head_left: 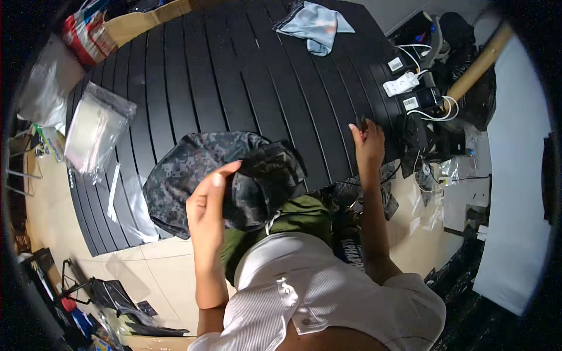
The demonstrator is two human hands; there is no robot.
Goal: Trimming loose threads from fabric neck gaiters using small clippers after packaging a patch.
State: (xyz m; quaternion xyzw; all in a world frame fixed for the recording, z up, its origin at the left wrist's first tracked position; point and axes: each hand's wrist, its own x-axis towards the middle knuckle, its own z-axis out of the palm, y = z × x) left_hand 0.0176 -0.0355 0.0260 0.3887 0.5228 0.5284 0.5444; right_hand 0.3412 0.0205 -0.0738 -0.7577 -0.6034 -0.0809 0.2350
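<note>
A dark grey-green digital-camouflage fabric piece [175,164] is bunched at the near edge of the black slatted table, partly over my lap. Its right part is folded up into a darker, hollow-looking shape; I cannot tell what kind of article it is. My left hand [208,202] is just above its front, thumb and forefinger pinched together; whatever they hold, if anything, is too small to see. To the right, apart from the fabric, my right hand [369,146] is closed around a small red-and-black object [363,133], mostly hidden by the fingers.
A clear plastic packet [96,131] lies on the table's left side, beside a loose plastic sheet [139,207]. A light-blue cloth [319,28] rests at the far edge. White power strip [401,85], black adapters and cables crowd the right edge. A cardboard box [146,22] stands far left.
</note>
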